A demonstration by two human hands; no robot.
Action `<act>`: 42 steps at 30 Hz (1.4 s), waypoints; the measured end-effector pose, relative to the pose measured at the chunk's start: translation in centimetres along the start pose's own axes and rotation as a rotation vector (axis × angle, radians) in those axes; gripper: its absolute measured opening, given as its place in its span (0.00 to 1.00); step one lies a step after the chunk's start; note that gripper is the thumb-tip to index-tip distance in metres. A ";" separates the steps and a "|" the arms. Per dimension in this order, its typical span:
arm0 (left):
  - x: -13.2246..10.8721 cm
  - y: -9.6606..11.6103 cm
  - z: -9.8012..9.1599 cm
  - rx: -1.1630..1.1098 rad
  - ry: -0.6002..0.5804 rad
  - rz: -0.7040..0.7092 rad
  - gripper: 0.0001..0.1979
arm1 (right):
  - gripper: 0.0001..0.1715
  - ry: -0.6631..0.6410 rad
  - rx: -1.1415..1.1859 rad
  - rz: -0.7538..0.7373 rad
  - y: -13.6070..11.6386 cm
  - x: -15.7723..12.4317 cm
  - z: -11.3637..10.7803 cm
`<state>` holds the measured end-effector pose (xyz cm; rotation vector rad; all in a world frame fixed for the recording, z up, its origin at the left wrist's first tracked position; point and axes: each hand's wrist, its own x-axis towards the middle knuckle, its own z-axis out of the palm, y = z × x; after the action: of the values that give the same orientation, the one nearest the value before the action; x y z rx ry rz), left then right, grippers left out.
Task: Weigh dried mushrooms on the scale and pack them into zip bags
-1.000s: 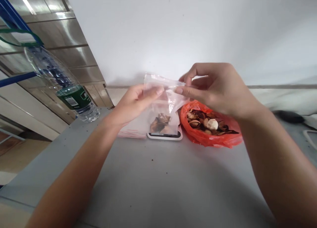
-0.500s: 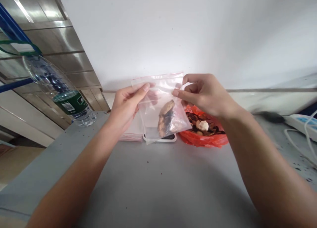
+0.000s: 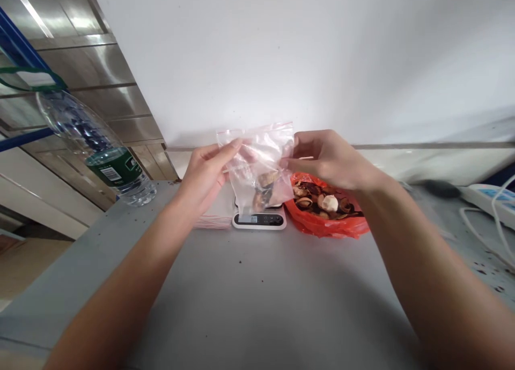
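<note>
A small clear zip bag (image 3: 259, 161) with a few brown dried pieces in its bottom hangs above a white digital scale (image 3: 259, 220). My left hand (image 3: 205, 174) pinches the bag's upper left edge between thumb and fingers. My right hand (image 3: 328, 158) pinches its upper right edge. Both hands are closed on the bag. Just right of the scale lies an open red plastic bag (image 3: 325, 222) full of dried brown peels and one pale round piece.
A grey table (image 3: 257, 295) runs to a white wall. A clear water bottle with a green label (image 3: 100, 150) stands at the back left. A thin stack of zip bags (image 3: 211, 220) lies left of the scale. A white power strip and cables (image 3: 488, 198) lie at the right.
The bag was lifted and held up flat, then brought back down over the scale, whose display now shows. Both hands kept their pinch on the bag's top edge.
</note>
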<state>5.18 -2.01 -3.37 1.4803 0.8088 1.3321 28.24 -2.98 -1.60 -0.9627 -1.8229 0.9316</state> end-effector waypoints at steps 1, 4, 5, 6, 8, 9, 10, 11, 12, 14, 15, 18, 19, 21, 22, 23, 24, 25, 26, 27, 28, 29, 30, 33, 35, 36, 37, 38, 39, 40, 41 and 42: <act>0.0 -0.1 0.0 0.011 0.004 -0.002 0.13 | 0.15 -0.008 0.005 0.000 -0.1 0.0 0.1; 0.1 -0.2 0.0 0.053 0.033 -0.015 0.15 | 0.17 -0.001 0.023 0.003 -0.5 -0.1 0.5; 0.1 -0.2 0.1 0.069 0.033 -0.022 0.16 | 0.19 0.023 0.031 -0.006 -0.6 0.0 0.7; 0.1 -0.1 0.1 0.086 0.028 -0.028 0.17 | 0.21 0.049 0.037 -0.025 -0.6 0.0 0.8; 0.0 0.1 0.0 0.121 0.016 -0.033 0.18 | 0.23 0.109 0.041 -0.062 -0.7 0.0 0.9; 0.0 0.3 0.0 0.135 0.013 -0.035 0.18 | 0.22 0.132 0.038 -0.068 -0.7 0.0 0.8; 0.0 0.4 -0.1 0.146 0.018 -0.031 0.17 | 0.22 0.148 0.034 -0.066 -0.7 0.0 0.8; -0.1 0.6 -0.2 0.154 0.028 -0.025 0.16 | 0.21 0.159 0.031 -0.058 -0.7 -0.1 0.7; -0.1 0.7 -0.3 0.160 0.042 -0.016 0.15 | 0.20 0.168 0.029 -0.048 -0.6 -0.1 0.5; 0.0 0.9 -0.5 0.168 0.082 0.008 0.12 | 0.19 0.176 0.035 -0.031 -0.5 -0.2 0.3; 0.0 0.9 -0.6 0.174 0.102 0.017 0.11 | 0.18 0.185 0.044 -0.027 -0.5 -0.2 0.3; 0.1 1.0 -0.8 0.188 0.135 0.029 0.09 | 0.17 0.208 0.092 -0.009 -0.4 -0.1 0.2; 0.1 1.0 -0.9 0.192 0.135 0.034 0.09 | 0.17 0.210 0.108 -0.002 -0.4 -0.1 0.1; 0.1 1.0 -0.9 0.190 0.120 0.047 0.09 | 0.17 0.202 0.129 0.005 -0.5 0.0 0.1; 0.1 1.0 -0.9 0.187 0.109 0.057 0.09 | 0.18 0.196 0.129 0.003 -0.5 -0.1 0.1; 0.0 1.1 -0.9 0.187 0.096 0.067 0.09 | 0.18 0.193 0.123 -0.003 -0.5 -0.1 0.0; 0.0 1.1 -0.9 0.192 0.085 0.078 0.09 | 0.19 0.193 0.108 -0.011 -0.5 -0.2 0.0; -0.1 1.2 -0.9 0.203 0.075 0.089 0.09 | 0.19 0.196 0.087 -0.017 -0.5 -0.3 -0.1; -0.1 1.2 -0.9 0.216 0.067 0.098 0.09 | 0.19 0.200 0.058 -0.022 -0.4 -0.4 -0.1; -0.2 1.2 -0.8 0.225 0.058 0.105 0.08 | 0.19 0.206 0.030 -0.028 -0.4 -0.5 -0.2; -0.2 1.3 -0.8 0.229 0.050 0.109 0.08 | 0.18 0.215 0.005 -0.032 -0.4 -0.5 -0.3; -0.2 1.3 -0.8 0.227 0.042 0.108 0.07 | 0.18 0.226 -0.010 -0.036 -0.3 -0.6 -0.3; -0.2 1.3 -0.7 0.221 0.037 0.105 0.06 | 0.18 0.236 -0.015 -0.040 -0.2 -0.6 -0.4; -0.1 1.0 -0.6 0.217 0.037 0.091 0.10 | 0.19 0.252 0.035 -0.050 0.1 -0.4 -0.5; -0.1 0.8 -0.6 0.231 0.052 0.099 0.11 | 0.19 0.234 0.080 -0.047 0.1 -0.3 -0.5; -0.1 0.7 -0.6 0.243 0.062 0.111 0.12 | 0.18 0.216 0.091 -0.041 0.1 -0.3 -0.4; -0.1 0.6 -0.5 0.259 0.070 0.124 0.12 | 0.17 0.191 0.092 -0.036 0.1 -0.3 -0.4; -0.1 0.5 -0.5 0.277 0.077 0.137 0.12 | 0.16 0.165 0.082 -0.035 0.0 -0.3 -0.3; -0.1 0.5 -0.5 0.292 0.079 0.144 0.12 | 0.16 0.140 0.067 -0.038 0.0 -0.4 -0.3; -0.1 0.4 -0.5 0.301 0.074 0.147 0.12 | 0.16 0.120 0.054 -0.047 -0.1 -0.4 -0.3; -0.1 0.4 -0.5 0.305 0.063 0.149 0.12 | 0.16 0.103 0.043 -0.059 -0.1 -0.5 -0.3; -0.2 0.3 -0.5 0.304 0.047 0.154 0.12 | 0.17 0.087 0.031 -0.071 -0.1 -0.5 -0.4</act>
<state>4.62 -2.15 -3.15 1.7837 0.9770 1.4069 28.73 -3.37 -1.54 -0.8997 -1.7534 0.8584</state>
